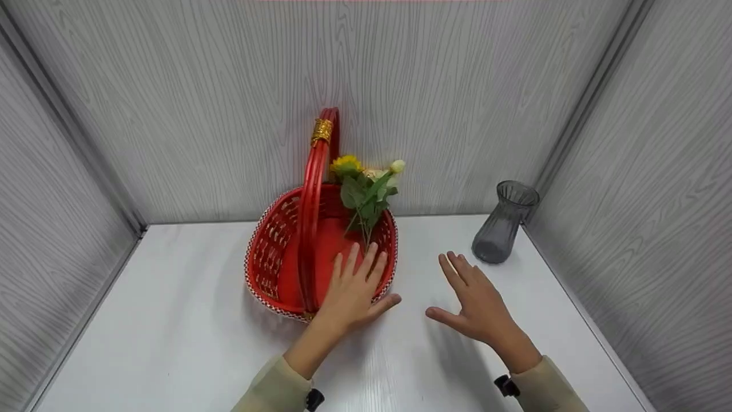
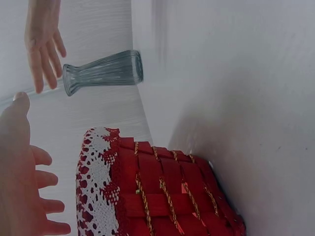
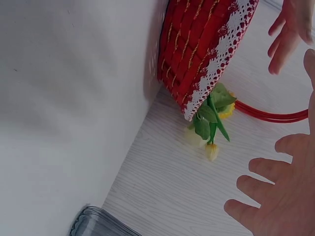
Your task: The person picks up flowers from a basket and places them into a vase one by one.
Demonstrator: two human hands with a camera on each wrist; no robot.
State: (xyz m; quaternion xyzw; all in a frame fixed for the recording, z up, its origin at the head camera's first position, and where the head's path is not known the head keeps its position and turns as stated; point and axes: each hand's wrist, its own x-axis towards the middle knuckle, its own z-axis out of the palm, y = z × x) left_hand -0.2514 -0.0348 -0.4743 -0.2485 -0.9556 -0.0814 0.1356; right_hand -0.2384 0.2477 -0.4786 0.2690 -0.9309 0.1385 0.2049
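- The left hand (image 1: 351, 294) is over the near right part of the basket (image 1: 289, 263), fingers straight and spread, thumb out to the side, holding nothing; the left wrist view shows a gap between its fingertips and the rim.
- The right hand (image 1: 477, 300) hovers above the table (image 1: 171, 309), between the basket and the vase but nearer the person, fingers extended, thumb well apart from them, gripping nothing.
- The basket is red and stands upright near the back wall (image 1: 229, 114), with a tall handle (image 1: 309, 217) bound in gold at the top.
- Red and white lace (image 2: 101, 187) trims its rim.
- The flowers (image 1: 355, 193), with yellow and whitish heads and green leaves, stand in the basket's far right side, stems inside, heads leaning out past the rim.
- The vase (image 1: 498, 232), grey and ribbed, stands upright at the back right, well apart from the basket.
- Pale sleeves (image 1: 277, 389) cover both forearms.
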